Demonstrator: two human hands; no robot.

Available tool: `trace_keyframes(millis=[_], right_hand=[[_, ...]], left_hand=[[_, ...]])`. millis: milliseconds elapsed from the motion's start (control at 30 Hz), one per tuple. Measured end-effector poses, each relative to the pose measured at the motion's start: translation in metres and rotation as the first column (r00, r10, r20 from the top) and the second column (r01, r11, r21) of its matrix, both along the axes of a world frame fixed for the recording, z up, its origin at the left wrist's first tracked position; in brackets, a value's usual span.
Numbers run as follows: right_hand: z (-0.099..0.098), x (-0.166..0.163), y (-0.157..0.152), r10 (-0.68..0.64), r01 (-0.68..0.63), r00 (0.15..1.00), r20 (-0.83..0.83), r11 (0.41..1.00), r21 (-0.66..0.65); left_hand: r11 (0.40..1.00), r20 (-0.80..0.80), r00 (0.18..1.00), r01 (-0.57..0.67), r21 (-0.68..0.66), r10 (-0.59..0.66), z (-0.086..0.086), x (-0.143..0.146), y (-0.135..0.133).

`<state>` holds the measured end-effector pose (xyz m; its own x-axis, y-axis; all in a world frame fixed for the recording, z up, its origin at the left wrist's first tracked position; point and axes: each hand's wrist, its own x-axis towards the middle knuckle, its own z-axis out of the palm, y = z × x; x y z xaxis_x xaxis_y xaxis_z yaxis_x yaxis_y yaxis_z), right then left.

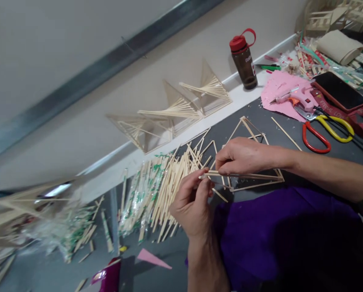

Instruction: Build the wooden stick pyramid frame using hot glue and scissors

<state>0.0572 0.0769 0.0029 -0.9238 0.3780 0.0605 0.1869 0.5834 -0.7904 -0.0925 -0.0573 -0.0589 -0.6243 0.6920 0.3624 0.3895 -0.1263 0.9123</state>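
Observation:
A frame of thin wooden sticks (257, 190), glued into open triangles, is held in front of me at the table. My left hand (193, 198) pinches the frame's left corner between thumb and fingertips, where several stick ends meet. My right hand (245, 156) is closed over the upper side of the frame, its thumb and fingers pressed on the sticks near the same corner. Part of the frame is hidden behind the right hand and forearm. Just left of the hands lies a pile of loose wooden chopsticks (172, 190).
Wrapped chopsticks (143, 192) lie beside the pile. Finished stick structures (175, 111) lean against the wall. At the back stands a red-capped bottle (245, 65). To the right are a pink glue gun (305, 98), scissors (333, 127) and a phone (340, 91). Purple cloth (248, 227) lies below.

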Motion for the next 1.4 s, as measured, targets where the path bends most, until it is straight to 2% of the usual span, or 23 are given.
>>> trace_keyframes(millis=[400, 733, 1000, 1100, 1167, 1300, 1400], right_hand=[[-0.004, -0.002, -0.002, 0.003, -0.003, 1.000, 0.000, 0.999, 0.034], [-0.004, -0.001, -0.006, -0.052, 0.051, 0.997, -0.050, 0.998, -0.024], [-0.010, -0.005, -0.021, -0.083, 0.096, 0.971, -0.224, 0.994, 0.046], [-0.015, -0.007, -0.024, -0.094, 0.124, 0.963, -0.254, 0.987, 0.105], [-0.018, -0.009, -0.026, -0.083, 0.141, 0.958, -0.275, 0.970, 0.198], [-0.023, -0.011, -0.029, -0.034, 0.167, 0.953, -0.302, 0.887, 0.430], [-0.024, -0.013, -0.031, -0.019, 0.197, 0.944, -0.330, 0.832, 0.518]], left_hand=[[1.000, -0.039, 0.999, 0.010, -0.027, -0.011, 0.000, -0.001, -0.001], [0.999, -0.091, 0.996, -0.002, -0.046, -0.002, -0.003, -0.003, -0.001], [1.000, 0.109, 0.994, -0.002, 0.021, 0.000, 0.000, 0.002, 0.000], [0.999, 0.119, 0.993, 0.013, 0.036, -0.017, -0.001, 0.002, 0.001], [0.999, 0.095, 0.995, 0.023, 0.043, -0.027, -0.002, 0.001, 0.001], [0.999, 0.038, 0.999, 0.018, 0.033, -0.019, -0.003, -0.001, -0.001], [1.000, 0.031, 1.000, -0.006, 0.018, 0.006, -0.002, -0.002, -0.001]])
